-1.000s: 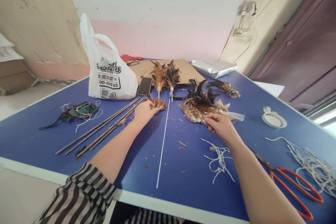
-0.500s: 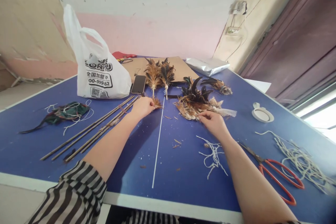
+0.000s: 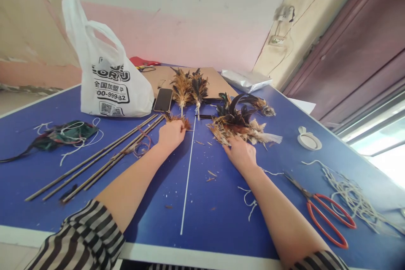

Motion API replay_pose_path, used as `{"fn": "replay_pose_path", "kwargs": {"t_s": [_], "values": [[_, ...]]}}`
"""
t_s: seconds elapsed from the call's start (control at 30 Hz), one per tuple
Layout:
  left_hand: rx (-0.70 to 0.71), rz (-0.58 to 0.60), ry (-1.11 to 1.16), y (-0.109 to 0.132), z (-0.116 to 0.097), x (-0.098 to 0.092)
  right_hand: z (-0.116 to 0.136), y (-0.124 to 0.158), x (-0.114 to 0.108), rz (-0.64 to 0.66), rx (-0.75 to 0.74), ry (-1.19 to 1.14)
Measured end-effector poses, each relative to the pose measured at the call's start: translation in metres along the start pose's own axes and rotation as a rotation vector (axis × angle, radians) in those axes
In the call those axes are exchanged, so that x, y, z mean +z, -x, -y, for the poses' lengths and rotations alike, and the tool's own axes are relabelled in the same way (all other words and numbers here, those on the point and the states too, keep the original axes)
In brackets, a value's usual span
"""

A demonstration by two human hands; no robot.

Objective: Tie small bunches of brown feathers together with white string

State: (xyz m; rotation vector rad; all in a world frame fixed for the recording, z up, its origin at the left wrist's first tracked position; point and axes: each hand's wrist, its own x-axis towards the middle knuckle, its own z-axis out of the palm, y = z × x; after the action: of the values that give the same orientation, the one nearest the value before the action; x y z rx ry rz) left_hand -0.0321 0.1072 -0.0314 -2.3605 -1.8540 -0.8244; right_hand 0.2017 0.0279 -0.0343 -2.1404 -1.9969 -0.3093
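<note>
My left hand (image 3: 171, 135) is closed on a small bunch of brown feathers (image 3: 187, 124), just left of the white line on the table. At the near edge of a loose feather pile (image 3: 243, 124), my right hand (image 3: 241, 152) has its fingers bent together on a pale brown feather; the fingertips are partly hidden. Black, brown and whitish feathers mix in that pile. Two tied feather bundles on short sticks, one brown (image 3: 182, 88) and one darker (image 3: 199, 86), lie beyond my hands.
Thin sticks (image 3: 95, 162), a green tangle with string (image 3: 71, 133), a white plastic bag (image 3: 115, 84) and a phone (image 3: 163, 100) lie leftward. To the right are red-handled scissors (image 3: 327, 215), white string (image 3: 351, 198) and a tape roll (image 3: 309, 140). Cardboard (image 3: 218, 80) lies at the back.
My right hand has moved left along the feather pile's near edge. My left hand stays about where it was, with the brown feathers. The view has shifted slightly.
</note>
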Motion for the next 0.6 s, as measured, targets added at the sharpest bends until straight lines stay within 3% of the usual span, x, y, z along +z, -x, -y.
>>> {"fn": "replay_pose_path", "kwargs": {"t_s": [0.07,0.17,0.23,0.33,0.47,0.6], "values": [[0.049,0.015,0.173,0.005,-0.017,-0.005,0.001,-0.002,0.001,0.036,0.007,0.048],[0.034,0.249,0.542,0.015,-0.043,-0.007,-0.002,-0.003,0.002,0.032,0.033,0.018],[-0.060,0.453,0.821,0.021,-0.056,-0.004,-0.005,-0.004,0.002,0.006,0.073,-0.094],[-0.268,0.655,1.176,0.029,-0.067,-0.002,-0.011,-0.005,0.003,0.001,0.142,-0.411],[-0.496,0.765,1.404,0.033,-0.070,-0.001,-0.017,-0.005,0.005,0.040,0.218,-0.813],[-0.560,0.796,1.483,0.037,-0.074,0.003,-0.013,0.001,0.006,0.028,0.234,-0.858]]}}
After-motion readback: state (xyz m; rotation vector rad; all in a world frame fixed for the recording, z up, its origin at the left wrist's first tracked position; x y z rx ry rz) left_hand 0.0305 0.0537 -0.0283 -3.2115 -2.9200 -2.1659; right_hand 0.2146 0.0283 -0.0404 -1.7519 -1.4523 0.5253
